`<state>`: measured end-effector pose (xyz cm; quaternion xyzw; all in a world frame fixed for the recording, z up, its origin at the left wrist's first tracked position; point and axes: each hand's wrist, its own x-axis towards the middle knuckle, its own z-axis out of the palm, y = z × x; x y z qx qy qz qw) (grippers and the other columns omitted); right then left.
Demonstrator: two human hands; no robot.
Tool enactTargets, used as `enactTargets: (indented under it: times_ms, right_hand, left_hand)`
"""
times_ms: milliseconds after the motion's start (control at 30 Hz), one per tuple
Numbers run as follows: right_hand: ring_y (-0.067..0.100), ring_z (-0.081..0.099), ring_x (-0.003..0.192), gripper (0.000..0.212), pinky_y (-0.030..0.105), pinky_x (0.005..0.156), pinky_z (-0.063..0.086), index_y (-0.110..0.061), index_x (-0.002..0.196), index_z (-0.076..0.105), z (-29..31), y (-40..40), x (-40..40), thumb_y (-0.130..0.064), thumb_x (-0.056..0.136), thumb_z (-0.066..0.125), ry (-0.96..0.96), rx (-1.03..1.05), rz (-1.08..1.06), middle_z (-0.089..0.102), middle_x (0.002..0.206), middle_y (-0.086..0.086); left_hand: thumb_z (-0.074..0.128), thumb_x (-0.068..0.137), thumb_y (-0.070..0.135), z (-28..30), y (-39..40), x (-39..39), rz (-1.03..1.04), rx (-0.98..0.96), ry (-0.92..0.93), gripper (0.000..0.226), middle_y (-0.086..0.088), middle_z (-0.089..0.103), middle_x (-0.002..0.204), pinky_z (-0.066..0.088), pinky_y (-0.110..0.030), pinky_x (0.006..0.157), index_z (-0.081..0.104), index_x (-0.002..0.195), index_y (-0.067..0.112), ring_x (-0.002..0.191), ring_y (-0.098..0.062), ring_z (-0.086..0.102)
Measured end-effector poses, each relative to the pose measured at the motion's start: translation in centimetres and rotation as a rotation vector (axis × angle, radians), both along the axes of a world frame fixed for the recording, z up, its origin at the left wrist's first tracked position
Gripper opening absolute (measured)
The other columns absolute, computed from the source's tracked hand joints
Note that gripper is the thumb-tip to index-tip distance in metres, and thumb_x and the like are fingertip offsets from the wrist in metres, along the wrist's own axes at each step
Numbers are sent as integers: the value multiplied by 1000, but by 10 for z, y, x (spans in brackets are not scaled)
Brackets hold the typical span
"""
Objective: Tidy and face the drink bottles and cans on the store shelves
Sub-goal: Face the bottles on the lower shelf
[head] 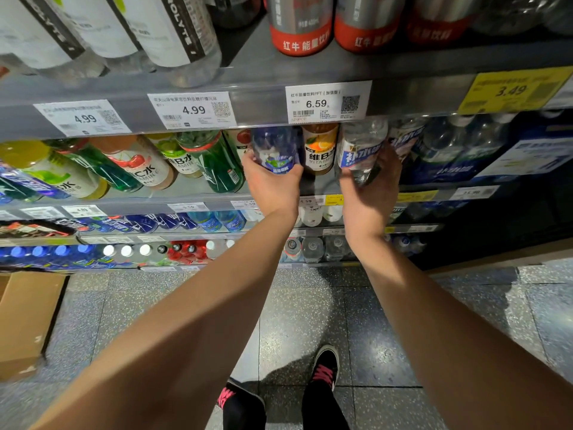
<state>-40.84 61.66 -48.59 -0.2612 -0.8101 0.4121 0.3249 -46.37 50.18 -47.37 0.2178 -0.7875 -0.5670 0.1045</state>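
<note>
My left hand (273, 184) grips the lower part of a dark blue bottle (274, 148) with a blueberry label, at the front of the second shelf. Gripped by my right hand (370, 186) is a clear bottle (361, 147) with a blue and white label, a little to the right. Between the two stands an orange vitamin drink bottle (321, 150), which neither hand touches. Both held bottles lean with their tops hidden under the shelf (260, 107) above.
Green, red and yellow vitamin bottles (139, 162) fill the shelf to the left, clear bottles (449, 144) the right. Red and silver cans (299, 29) stand on the shelf above. Lower shelves hold more bottles. A cardboard box (28, 318) sits on the floor at left.
</note>
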Motion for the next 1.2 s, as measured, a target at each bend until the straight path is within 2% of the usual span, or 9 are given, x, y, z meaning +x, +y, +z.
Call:
enactTargets:
  times_ms: [133, 267, 467, 667, 767, 900, 1033, 1133, 1200]
  right_hand:
    - [36, 53, 126, 59, 50, 104, 45, 5, 136, 46, 2, -21, 19, -20, 87, 67, 7, 22, -52, 54, 134, 21]
    - [15, 49, 120, 46, 10, 105, 29, 1, 130, 51, 22, -63, 37, -16, 90, 67, 23, -92, 101, 54, 129, 11]
    - [18, 63, 95, 26, 40, 90, 51, -7, 107, 65, 39, -133, 26, -12, 86, 49, -41, -412, 266, 66, 100, -6]
    - [30, 66, 85, 20, 36, 75, 52, -13, 94, 63, 34, -214, 12, -5, 85, 48, -129, -514, 352, 67, 88, 4]
    - [28, 64, 86, 19, 39, 75, 53, -10, 91, 68, 31, -272, 8, -11, 80, 53, -169, -466, 384, 69, 92, 11]
    - [22, 62, 79, 19, 35, 71, 50, -37, 77, 62, 33, -357, 0, -28, 77, 45, -236, -419, 467, 66, 84, 0]
    - [8, 55, 67, 29, 7, 60, 37, -10, 89, 70, 57, -433, -4, -22, 76, 47, -201, -447, 494, 62, 78, -4]
    - [8, 55, 64, 19, 18, 60, 40, -17, 84, 64, 63, -480, -10, -24, 78, 48, -218, -504, 513, 61, 72, -6]
    - [13, 57, 70, 13, 26, 66, 44, -18, 83, 64, 62, -503, -16, -20, 82, 52, -235, -505, 529, 63, 74, -3]
  left_hand:
    - [91, 61, 12, 2, -18, 11, 38, 102, -39, 60, -4, 69, 109, 48, -22, 89, 60, 113, 12, 97, -16, 64]
    - [90, 65, 16, 16, -40, 22, 58, 149, -69, 52, -1, 73, 105, 49, -19, 85, 63, 110, 13, 93, -14, 67]
    - [91, 61, 19, 27, -98, 51, -93, 33, -103, 50, -2, 74, 96, 53, -21, 77, 65, 104, 11, 88, -12, 69]
    - [91, 67, 14, 39, -197, 76, -62, 30, -95, 41, 19, 63, 81, 37, 2, 60, 58, 90, 24, 68, 24, 56]
    - [93, 64, 20, 45, -263, 78, -18, -33, -100, 42, 18, 65, 80, 39, 1, 63, 63, 93, 18, 72, 15, 61]
    - [93, 64, 29, 55, -346, 80, -13, -70, -142, 44, 11, 71, 84, 41, -4, 62, 67, 97, 16, 73, 3, 63]
    - [91, 59, 42, 64, -419, 76, -56, -125, -181, 53, 8, 74, 93, 48, -17, 70, 66, 102, 22, 85, -9, 69]
    - [91, 58, 43, 69, -466, 68, -64, -146, -172, 54, 9, 75, 93, 47, -10, 66, 69, 102, 22, 87, -7, 70]
    - [89, 53, 53, 71, -491, 63, -17, -153, -167, 64, 7, 75, 97, 54, -23, 77, 67, 105, 23, 90, -10, 70]
